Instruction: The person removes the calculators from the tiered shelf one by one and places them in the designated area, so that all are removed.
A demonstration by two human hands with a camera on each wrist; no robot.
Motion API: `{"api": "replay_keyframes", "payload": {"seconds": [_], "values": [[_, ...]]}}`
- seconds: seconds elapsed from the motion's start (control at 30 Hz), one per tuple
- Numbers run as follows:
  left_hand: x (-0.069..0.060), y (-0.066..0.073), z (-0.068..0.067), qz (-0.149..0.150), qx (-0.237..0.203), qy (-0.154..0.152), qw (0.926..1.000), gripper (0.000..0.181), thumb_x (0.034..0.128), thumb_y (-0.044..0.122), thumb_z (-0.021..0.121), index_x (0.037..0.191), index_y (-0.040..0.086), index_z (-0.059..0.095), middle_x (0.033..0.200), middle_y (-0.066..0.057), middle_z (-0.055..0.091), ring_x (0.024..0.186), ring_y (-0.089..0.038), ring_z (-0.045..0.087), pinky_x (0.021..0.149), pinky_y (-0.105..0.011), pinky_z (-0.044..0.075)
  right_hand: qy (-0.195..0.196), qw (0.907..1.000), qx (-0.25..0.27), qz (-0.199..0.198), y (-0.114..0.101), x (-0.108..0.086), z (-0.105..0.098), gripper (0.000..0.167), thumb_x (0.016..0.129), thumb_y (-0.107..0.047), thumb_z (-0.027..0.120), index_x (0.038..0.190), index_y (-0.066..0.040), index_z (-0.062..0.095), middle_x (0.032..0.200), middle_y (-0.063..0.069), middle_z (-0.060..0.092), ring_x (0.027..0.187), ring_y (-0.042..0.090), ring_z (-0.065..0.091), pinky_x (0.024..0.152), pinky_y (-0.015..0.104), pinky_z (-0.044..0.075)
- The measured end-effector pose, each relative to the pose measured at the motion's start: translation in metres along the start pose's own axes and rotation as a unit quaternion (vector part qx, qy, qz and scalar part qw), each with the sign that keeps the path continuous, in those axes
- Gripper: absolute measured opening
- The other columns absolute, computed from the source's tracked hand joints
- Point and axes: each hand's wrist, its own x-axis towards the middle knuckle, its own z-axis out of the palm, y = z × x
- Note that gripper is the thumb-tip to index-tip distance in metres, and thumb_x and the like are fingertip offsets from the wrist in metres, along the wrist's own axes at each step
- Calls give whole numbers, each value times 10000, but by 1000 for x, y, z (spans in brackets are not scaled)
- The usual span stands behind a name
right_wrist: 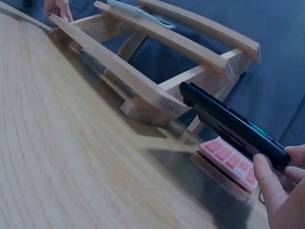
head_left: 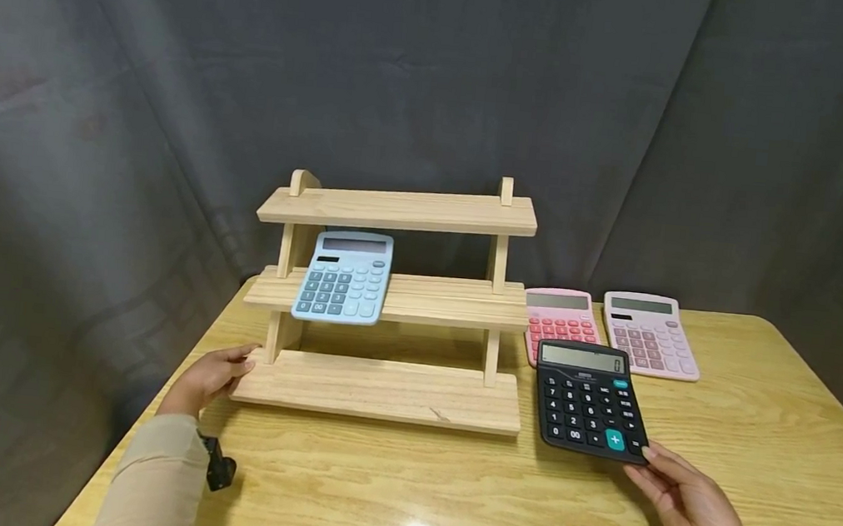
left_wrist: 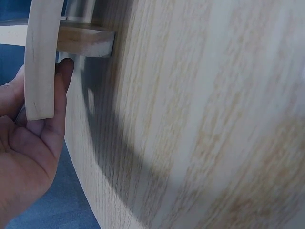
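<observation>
My right hand (head_left: 694, 500) pinches the lower right corner of a black calculator (head_left: 590, 401), its keys facing me. In the right wrist view that black calculator (right_wrist: 233, 124) is held above the table, right of the shelf. At the left end of the three-tier wooden shelf (head_left: 380, 389), my left hand (head_left: 212, 374) grips the bottom board. The left wrist view shows the fingers curled round the board's end (left_wrist: 40, 71). A light blue calculator (head_left: 345, 277) leans on the middle tier, toward its left side.
Behind the black calculator lies a pink calculator (head_left: 561, 304), partly covered by it. Beside that is a pale pink calculator (head_left: 652, 335). The wooden table (head_left: 342, 482) meets a dark grey curtain (head_left: 437, 81) at the back. A black device (head_left: 219, 467) is strapped at the left wrist.
</observation>
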Motion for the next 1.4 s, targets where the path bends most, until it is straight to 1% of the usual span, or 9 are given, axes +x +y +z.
{"api": "replay_keyframes", "payload": {"seconds": [0.13,0.3,0.5,0.6,0.73,0.9,1.07,1.2,1.4], "values": [[0,1,-1,21,-19,-62,10000,465,934,88,359,1346,-52,196,540,22,324,485,-109,308,511,-258,317,417,9984,-373,89,0,0,-5,318,878,103,359,823,18,661,848,146,615,800,255,596,724,378,450],[1,1,-1,-15,-119,-36,9999,472,930,79,364,1345,-59,184,555,18,341,498,-102,327,515,-251,324,587,9960,-648,157,0,1,-11,328,885,86,361,815,-8,668,843,128,620,800,241,596,730,369,449],[0,3,-1,-106,-195,-1,9998,476,927,72,368,1343,-64,179,590,9,358,532,-105,357,539,-251,335,1152,9863,-1095,437,1,4,-13,230,846,47,486,771,-63,673,815,79,623,786,213,597,744,362,444],[0,3,0,-101,-172,-33,9998,479,930,77,365,1344,-65,170,594,7,355,539,-108,357,548,-258,336,1285,9835,-1167,504,2,5,-13,227,845,48,491,756,-68,666,808,72,616,778,210,595,741,364,446],[-2,2,0,-79,-109,-45,9999,480,934,86,362,1347,-61,165,585,7,345,531,-112,344,536,-262,330,1279,9836,-1170,490,2,7,-15,256,857,61,459,746,-56,658,799,79,610,763,214,595,726,361,453],[-2,2,-1,-86,-38,-40,9999,476,934,86,361,1350,-50,174,576,7,340,521,-114,336,526,-260,329,1203,9854,-1116,463,2,9,-16,246,846,75,471,743,-42,662,788,89,615,751,221,600,713,357,458],[-2,3,-1,-61,-4,-30,10000,473,933,80,360,1347,-56,178,568,5,344,515,-116,336,522,-260,323,1262,9846,-1104,492,0,11,-19,249,844,76,471,739,-41,664,781,92,617,750,224,601,718,360,456],[-1,3,-1,-49,4,-24,10000,472,935,86,358,1351,-48,181,564,6,340,508,-117,329,519,-264,321,1132,9858,-1145,483,-4,13,-22,203,824,71,512,747,-37,665,788,97,614,750,223,600,717,356,456],[0,2,2,-118,-88,18,9999,475,934,82,357,1351,-50,171,591,4,336,537,-116,342,544,-264,333,1050,9852,-1268,478,-8,16,-20,246,848,88,455,740,-18,650,777,115,607,734,233,602,713,352,458]]}}
